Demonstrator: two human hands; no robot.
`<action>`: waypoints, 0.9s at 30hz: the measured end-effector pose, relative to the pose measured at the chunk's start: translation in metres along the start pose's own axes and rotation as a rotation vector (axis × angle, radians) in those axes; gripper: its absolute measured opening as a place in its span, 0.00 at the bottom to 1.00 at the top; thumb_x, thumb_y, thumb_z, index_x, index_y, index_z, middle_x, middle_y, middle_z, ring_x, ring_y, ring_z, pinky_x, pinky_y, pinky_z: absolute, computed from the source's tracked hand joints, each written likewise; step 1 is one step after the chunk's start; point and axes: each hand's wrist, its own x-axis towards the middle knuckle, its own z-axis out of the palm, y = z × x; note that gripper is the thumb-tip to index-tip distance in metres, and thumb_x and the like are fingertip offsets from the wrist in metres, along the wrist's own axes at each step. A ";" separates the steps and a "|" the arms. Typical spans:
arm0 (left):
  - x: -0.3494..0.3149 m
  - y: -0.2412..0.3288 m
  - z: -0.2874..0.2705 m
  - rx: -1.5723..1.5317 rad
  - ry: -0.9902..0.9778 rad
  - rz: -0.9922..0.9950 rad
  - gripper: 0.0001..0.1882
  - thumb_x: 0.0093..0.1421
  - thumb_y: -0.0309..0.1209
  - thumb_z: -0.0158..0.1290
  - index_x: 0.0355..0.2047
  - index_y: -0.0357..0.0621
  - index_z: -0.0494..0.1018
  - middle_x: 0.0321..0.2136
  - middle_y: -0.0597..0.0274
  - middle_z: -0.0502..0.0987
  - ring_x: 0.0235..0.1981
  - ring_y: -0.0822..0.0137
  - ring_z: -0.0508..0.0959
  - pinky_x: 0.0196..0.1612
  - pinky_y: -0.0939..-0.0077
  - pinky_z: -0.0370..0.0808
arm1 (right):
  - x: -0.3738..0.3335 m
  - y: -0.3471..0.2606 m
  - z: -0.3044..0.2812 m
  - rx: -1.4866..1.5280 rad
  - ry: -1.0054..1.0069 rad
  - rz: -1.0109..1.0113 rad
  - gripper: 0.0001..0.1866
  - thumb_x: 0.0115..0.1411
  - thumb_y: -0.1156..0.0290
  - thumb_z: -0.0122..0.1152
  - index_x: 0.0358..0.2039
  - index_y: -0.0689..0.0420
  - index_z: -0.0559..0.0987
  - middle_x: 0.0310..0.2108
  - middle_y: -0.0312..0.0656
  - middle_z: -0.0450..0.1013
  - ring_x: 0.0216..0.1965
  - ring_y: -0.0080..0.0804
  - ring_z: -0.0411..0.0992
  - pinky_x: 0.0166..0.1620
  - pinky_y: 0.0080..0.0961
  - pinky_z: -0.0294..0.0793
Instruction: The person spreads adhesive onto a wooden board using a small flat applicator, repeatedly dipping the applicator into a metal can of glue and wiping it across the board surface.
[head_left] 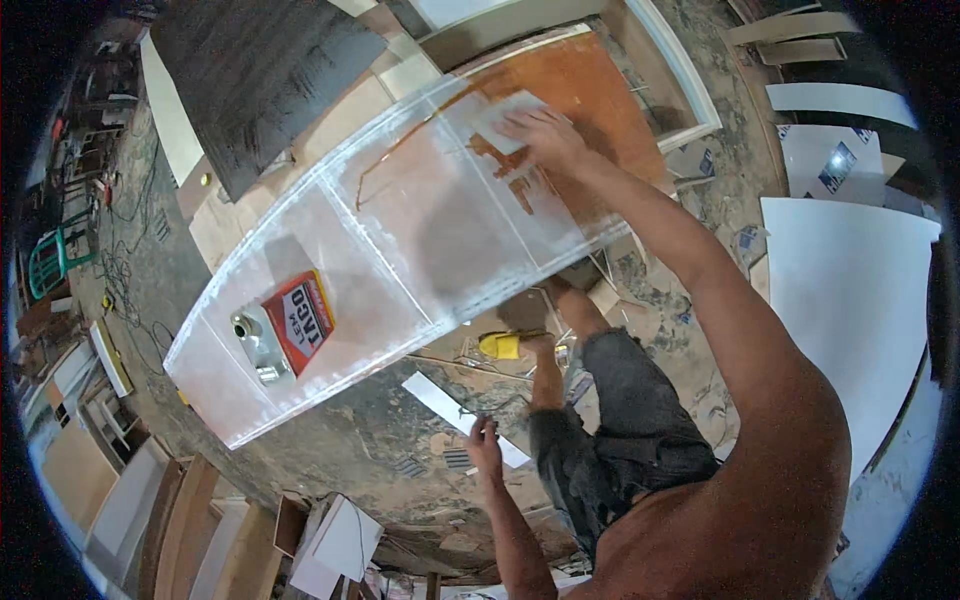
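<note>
We see the right hand (545,138) laid over a pale, flat, rectangular piece (522,104), fingers on top; we can't tell whether that grip pinches it. The piece sits on a long, tapering, pale pinkish panel with white-smeared edges (385,240), at the border of its glossy orange-brown coated end (590,85). Brown patches lie just below the fingers, and we note a thin brown streak along the far edge. Left hand (487,447) hangs low with fingers curled, above a narrow white strip (430,396) on the stained grey floor (375,435); we can't tell if that grip holds anything. A boxy red-and-silver metal tin (300,320) rests toward the panel's narrow end, well apart from both hands. Farther out, we have a dark-faced board (260,75) beyond the panel and a large white curved sheet (840,300) at right.
</note>
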 end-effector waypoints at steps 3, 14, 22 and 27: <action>0.004 0.019 0.022 -0.030 -0.018 -0.040 0.19 0.65 0.34 0.51 0.53 0.36 0.71 0.45 0.55 0.77 0.44 0.62 0.79 0.42 0.70 0.76 | 0.073 -0.011 0.040 0.009 0.003 -0.011 0.37 0.53 0.62 0.62 0.65 0.41 0.63 0.67 0.44 0.57 0.67 0.38 0.55 0.67 0.43 0.52; 0.004 0.104 0.092 -0.122 -0.013 -0.076 0.18 0.64 0.28 0.52 0.52 0.31 0.72 0.41 0.54 0.79 0.40 0.67 0.77 0.42 0.73 0.75 | 0.124 -0.047 0.084 -0.049 0.096 -0.117 0.29 0.61 0.73 0.48 0.64 0.43 0.63 0.67 0.48 0.55 0.68 0.39 0.54 0.67 0.48 0.51; 0.021 0.104 0.092 -0.130 -0.018 -0.103 0.17 0.65 0.28 0.49 0.52 0.32 0.72 0.44 0.54 0.79 0.42 0.66 0.79 0.41 0.73 0.75 | 0.130 0.004 0.093 -0.076 0.029 -0.031 0.55 0.35 0.64 0.78 0.66 0.45 0.61 0.67 0.46 0.54 0.69 0.40 0.51 0.68 0.47 0.49; 0.019 0.113 0.080 -0.080 0.001 -0.125 0.19 0.65 0.29 0.50 0.54 0.33 0.71 0.46 0.55 0.78 0.44 0.65 0.78 0.42 0.72 0.75 | 0.143 -0.027 0.091 -0.069 0.051 -0.022 0.39 0.51 0.67 0.65 0.64 0.45 0.63 0.67 0.45 0.56 0.68 0.40 0.53 0.67 0.49 0.52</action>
